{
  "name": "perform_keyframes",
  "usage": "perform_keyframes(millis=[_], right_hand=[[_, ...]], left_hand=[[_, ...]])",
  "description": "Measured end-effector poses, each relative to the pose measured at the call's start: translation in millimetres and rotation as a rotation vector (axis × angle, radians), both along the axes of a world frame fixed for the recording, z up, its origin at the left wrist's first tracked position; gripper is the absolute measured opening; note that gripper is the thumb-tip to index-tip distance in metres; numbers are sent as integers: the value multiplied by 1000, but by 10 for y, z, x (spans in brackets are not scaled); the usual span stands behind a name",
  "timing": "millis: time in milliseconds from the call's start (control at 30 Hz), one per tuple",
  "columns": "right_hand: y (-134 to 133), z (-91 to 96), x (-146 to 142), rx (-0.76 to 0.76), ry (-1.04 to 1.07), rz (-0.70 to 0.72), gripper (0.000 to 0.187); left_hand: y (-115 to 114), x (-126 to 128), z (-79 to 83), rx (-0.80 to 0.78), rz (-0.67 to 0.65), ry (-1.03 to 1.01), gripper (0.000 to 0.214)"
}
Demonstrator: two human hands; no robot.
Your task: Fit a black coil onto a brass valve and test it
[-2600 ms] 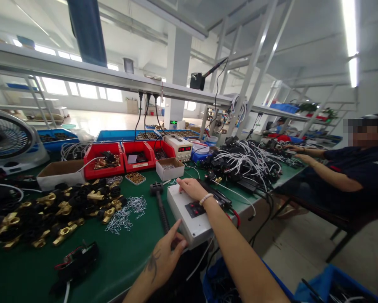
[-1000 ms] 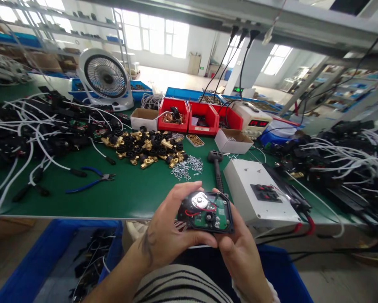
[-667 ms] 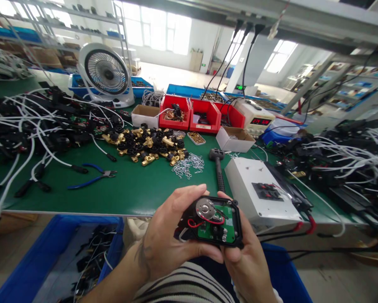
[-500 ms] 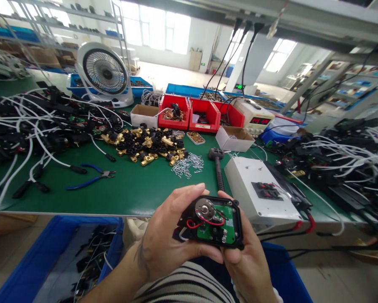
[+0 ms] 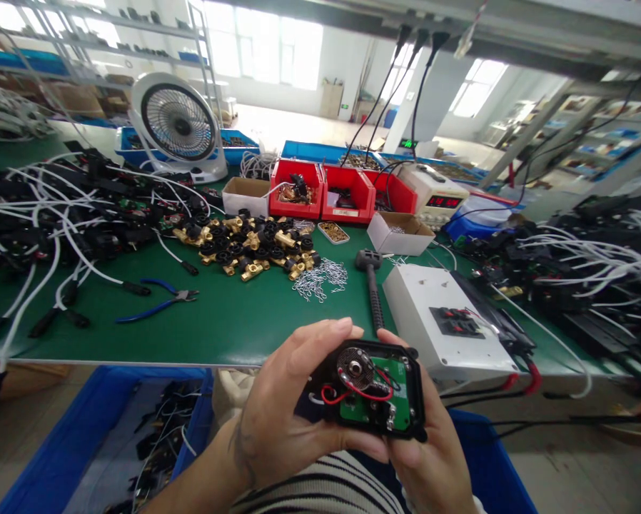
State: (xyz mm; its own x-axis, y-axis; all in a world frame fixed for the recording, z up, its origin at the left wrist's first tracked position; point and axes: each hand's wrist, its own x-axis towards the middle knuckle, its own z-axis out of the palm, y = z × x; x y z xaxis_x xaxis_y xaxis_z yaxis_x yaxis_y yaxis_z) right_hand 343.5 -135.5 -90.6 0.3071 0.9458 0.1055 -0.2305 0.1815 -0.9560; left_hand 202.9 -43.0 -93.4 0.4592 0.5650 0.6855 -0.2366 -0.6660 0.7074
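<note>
Both hands hold a small black housing (image 5: 371, 389) over my lap, in front of the green table (image 5: 229, 321). It shows a green circuit board, a round metal disc and red wires inside. My left hand (image 5: 283, 414) wraps its left side, fingers curled over the top and thumb underneath. My right hand (image 5: 432, 450) cups its right side from below, thumb on the front edge.
A white box with red switches (image 5: 438, 325) and a black mallet (image 5: 372, 285) lie just beyond. Brass fittings (image 5: 250, 250), metal clips, blue pliers (image 5: 157, 300), red bins (image 5: 323, 191), a fan (image 5: 175, 128) and cable piles cover the table. Blue crates (image 5: 90, 435) sit below.
Earlier my hands rested on the white box and table edge. Since a second ago they have held the black housing, which has drifted slightly right and down while tilting a little.
</note>
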Motion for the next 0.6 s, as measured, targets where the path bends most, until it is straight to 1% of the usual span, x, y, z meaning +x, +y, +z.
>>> perform_keyframes(millis=[167,367,500,600], right_hand=[[12,38,-35,-22,-9,-17,66],[7,30,-42,-21,-33,-27,69],[-10,31,-30,-28,-93,-20,67],[-18,42,-34,-35,-165,-34,72]], left_hand=[[-7,-26,-10,9,6,14,94],[-10,-50,24,48,22,25,91],[2,-48,49,77,16,24,89],[1,-50,58,86,19,28,90]])
